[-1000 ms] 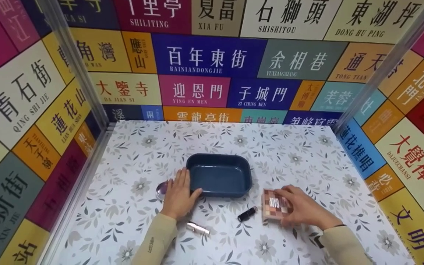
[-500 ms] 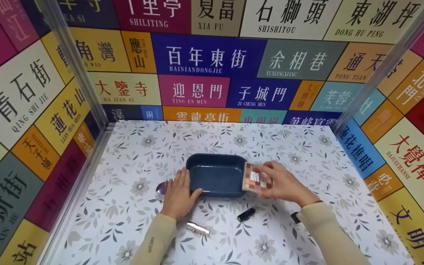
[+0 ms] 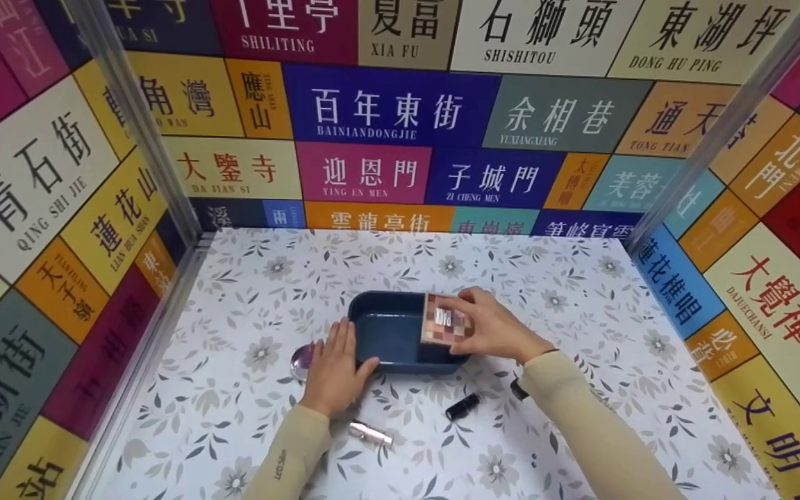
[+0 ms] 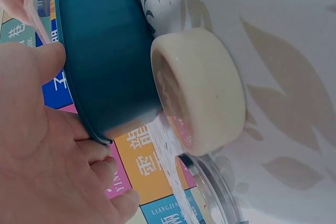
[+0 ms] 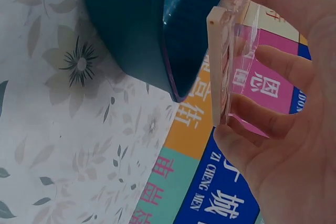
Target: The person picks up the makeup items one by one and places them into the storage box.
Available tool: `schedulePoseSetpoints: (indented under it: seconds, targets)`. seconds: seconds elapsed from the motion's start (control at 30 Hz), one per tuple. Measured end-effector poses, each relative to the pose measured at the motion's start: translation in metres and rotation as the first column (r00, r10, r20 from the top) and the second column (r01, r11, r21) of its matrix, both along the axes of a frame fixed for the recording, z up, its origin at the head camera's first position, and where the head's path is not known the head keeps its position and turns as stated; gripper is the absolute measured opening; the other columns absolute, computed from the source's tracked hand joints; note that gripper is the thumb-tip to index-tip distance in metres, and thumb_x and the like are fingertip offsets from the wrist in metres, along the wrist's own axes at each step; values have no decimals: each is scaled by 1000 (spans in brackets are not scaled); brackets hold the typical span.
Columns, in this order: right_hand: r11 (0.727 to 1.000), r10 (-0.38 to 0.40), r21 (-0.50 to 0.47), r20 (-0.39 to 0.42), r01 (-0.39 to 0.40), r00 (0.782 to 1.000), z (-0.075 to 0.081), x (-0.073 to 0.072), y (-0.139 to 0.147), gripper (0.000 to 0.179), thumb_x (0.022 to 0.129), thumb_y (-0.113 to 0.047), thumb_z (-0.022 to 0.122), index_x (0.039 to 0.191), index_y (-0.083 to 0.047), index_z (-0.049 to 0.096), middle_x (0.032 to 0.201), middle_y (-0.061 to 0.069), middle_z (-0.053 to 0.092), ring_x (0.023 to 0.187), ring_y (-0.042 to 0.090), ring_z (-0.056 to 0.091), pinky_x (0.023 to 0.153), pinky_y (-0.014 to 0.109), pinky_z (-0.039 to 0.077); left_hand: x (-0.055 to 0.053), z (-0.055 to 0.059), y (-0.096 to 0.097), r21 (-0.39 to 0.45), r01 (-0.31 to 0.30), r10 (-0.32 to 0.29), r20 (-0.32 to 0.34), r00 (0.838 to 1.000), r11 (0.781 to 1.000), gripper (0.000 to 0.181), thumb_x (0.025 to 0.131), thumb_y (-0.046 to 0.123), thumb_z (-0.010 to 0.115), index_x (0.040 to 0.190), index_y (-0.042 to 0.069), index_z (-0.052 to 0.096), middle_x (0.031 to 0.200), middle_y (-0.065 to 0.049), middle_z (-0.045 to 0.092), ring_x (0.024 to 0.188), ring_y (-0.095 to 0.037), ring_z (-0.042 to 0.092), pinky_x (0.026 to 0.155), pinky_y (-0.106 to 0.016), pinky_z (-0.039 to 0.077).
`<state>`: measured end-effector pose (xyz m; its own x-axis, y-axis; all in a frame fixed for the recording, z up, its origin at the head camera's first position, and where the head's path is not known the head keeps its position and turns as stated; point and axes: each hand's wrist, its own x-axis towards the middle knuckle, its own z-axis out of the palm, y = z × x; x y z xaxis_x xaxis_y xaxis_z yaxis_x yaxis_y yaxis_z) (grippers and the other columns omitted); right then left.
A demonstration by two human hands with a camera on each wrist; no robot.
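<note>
In the head view, your right hand (image 3: 501, 326) is pinching the checkered palette (image 3: 444, 321) by its far and near edges, so the palette is lying just to the left of that grip. It is hanging over the right end of the blue container (image 3: 389, 338), whose long axis is running left to right across the table (image 3: 247, 298); the palette is looking nearly square, so no long axis of its own is standing out. The bare part of the container's floor is lying leftward of the palette, toward your left hand (image 3: 336, 371), which is resting against the opposite end with fingers laid out straight, touching rather than grasping. Your right hand is plainly being the nearer one to the palette. The silver tube (image 3: 371, 433) and the black tube (image 3: 462, 407) are lying on the near side of the container, apart from both hands. In the left wrist view, your left thumb is lying at the container's rim, a cream round piece (image 4: 210, 93) is sitting just beside the outer wall, and the palette is showing only in part at the upper left corner. In the right wrist view, you are seeing the palette nearly edge-on, held between thumb and fingers; the container's rim is lying close by, though from this angle you are hardly able to tell whether the two are touching.
</note>
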<state>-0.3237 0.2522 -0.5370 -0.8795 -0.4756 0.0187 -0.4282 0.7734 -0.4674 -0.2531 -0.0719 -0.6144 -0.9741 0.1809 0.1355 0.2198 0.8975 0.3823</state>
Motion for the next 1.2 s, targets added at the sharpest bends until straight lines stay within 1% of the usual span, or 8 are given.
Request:
schedulePoseSetpoints:
  seconds: [0.1, 0.2, 0.43, 0.57, 0.7, 0.87, 1.1, 1.2]
  targets:
    - [1000, 2, 29, 19, -2, 1000, -5, -5, -9, 92, 68, -39, 93, 149, -40, 49, 143, 8, 41, 120, 26, 46, 104, 51, 42, 0, -1, -1, 1, 3, -3, 5, 1000, 1000, 88, 100, 63, 43, 158, 0, 23, 166, -15, 12, 152, -31, 12, 121, -54, 11]
    - [998, 20, 66, 20, -22, 1000, -11, -9, -15, 91, 69, -40, 93, 149, -39, 49, 143, 10, 41, 115, 25, 48, 101, 49, 45, -1, -2, -1, 0, 2, -2, 10, 1000, 1000, 88, 100, 63, 42, 159, 0, 22, 166, -14, 11, 152, -31, 11, 121, -54, 11]
    - [992, 36, 116, 44, -41, 998, -17, -18, -24, 91, 71, -41, 92, 150, -40, 47, 147, 12, 39, 113, 26, 49, 99, 49, 46, -1, -4, -1, 16, 2, -2, -2, 1000, 1000, 85, 100, 56, 51, 158, 0, 24, 166, -14, 13, 152, -30, 13, 120, -54, 14]
    - [990, 40, 136, 53, -47, 998, -21, -21, -27, 90, 72, -42, 91, 151, -40, 47, 147, 11, 38, 112, 24, 49, 99, 47, 46, -1, -5, -1, 27, 3, -3, -9, 1000, 1000, 84, 101, 54, 52, 158, 0, 24, 166, -14, 13, 152, -30, 12, 120, -54, 12]
    - [984, 55, 167, 41, -61, 998, -25, -26, -29, 89, 73, -43, 90, 151, -40, 46, 146, 10, 39, 117, 23, 47, 102, 46, 45, -1, -5, -1, 33, 1, -1, -9, 1000, 999, 84, 101, 54, 52, 158, 0, 24, 166, -14, 12, 152, -30, 12, 120, -54, 11]
    - [977, 78, 201, 4, -77, 997, -27, -27, -33, 87, 73, -43, 90, 149, -39, 49, 143, 9, 41, 119, 24, 45, 100, 47, 46, -1, -3, 0, 36, 2, -2, 0, 1000, 999, 84, 100, 53, 52, 158, 0, 23, 166, -14, 10, 152, -31, 11, 121, -54, 10]
    - [971, 115, 212, -14, -109, 993, -34, -27, -39, 91, 70, -43, 92, 150, -34, 49, 140, 12, 44, 118, 26, 48, 100, 46, 46, 0, -2, -1, 7, 2, -2, 14, 1000, 1000, 88, 100, 63, 41, 159, 1, 21, 166, -13, 7, 153, -30, 9, 121, -53, 10]
    - [969, 135, 213, -21, -127, 991, -40, -28, -42, 91, 70, -42, 92, 150, -31, 50, 138, 15, 45, 118, 28, 48, 101, 47, 45, 1, -1, -1, 12, 2, -2, 10, 1000, 1000, 88, 100, 62, 43, 159, 0, 22, 166, -14, 9, 153, -31, 10, 121, -53, 11]
